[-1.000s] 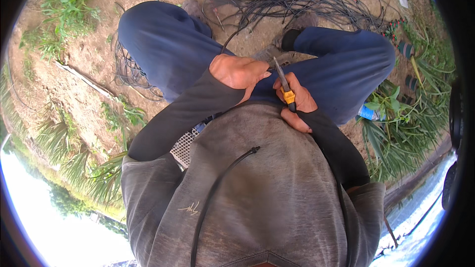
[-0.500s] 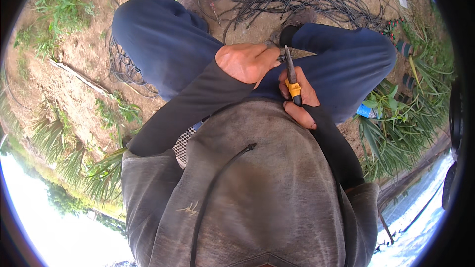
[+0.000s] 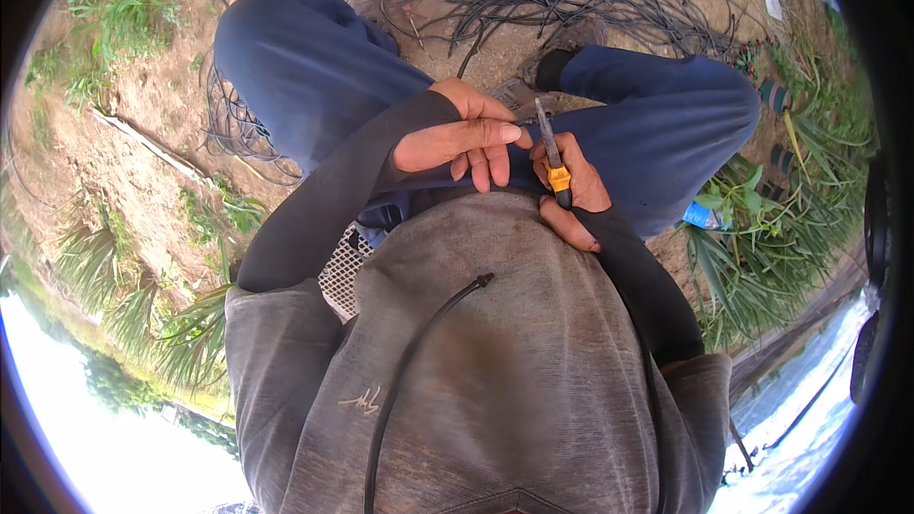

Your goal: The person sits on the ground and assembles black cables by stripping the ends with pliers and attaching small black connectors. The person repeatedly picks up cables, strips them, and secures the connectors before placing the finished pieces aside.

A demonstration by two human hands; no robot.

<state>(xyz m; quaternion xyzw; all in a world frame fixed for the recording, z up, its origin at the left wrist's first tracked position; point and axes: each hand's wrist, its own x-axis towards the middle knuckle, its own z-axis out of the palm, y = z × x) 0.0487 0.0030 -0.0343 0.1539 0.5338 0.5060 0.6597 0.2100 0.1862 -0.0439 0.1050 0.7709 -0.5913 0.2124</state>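
Observation:
My right hand (image 3: 574, 192) is closed around a small tool (image 3: 552, 164) that has a yellow and black handle and a grey metal tip pointing up, away from me. Just left of it, my left hand (image 3: 464, 140) lies over my lap with its fingers stretched toward the tool and its thumb tip touching the metal tip. Whether something thin is pinched there is too small to make out. Both hands hover above my blue trousers (image 3: 314, 76), right in front of my grey hooded top (image 3: 495, 371).
A tangle of thin black cables (image 3: 581, 0) is spread on the bare dirt beyond my knees. A smaller wire coil (image 3: 227, 114) lies to the left. Green plants (image 3: 771, 247) and a blue object (image 3: 700, 215) crowd the right side. A white mesh piece (image 3: 345, 271) sits by my left elbow.
The view has shifted slightly. My left hand has slid right and stretched its fingers toward the tool's tip. My right hand keeps its hold on the tool.

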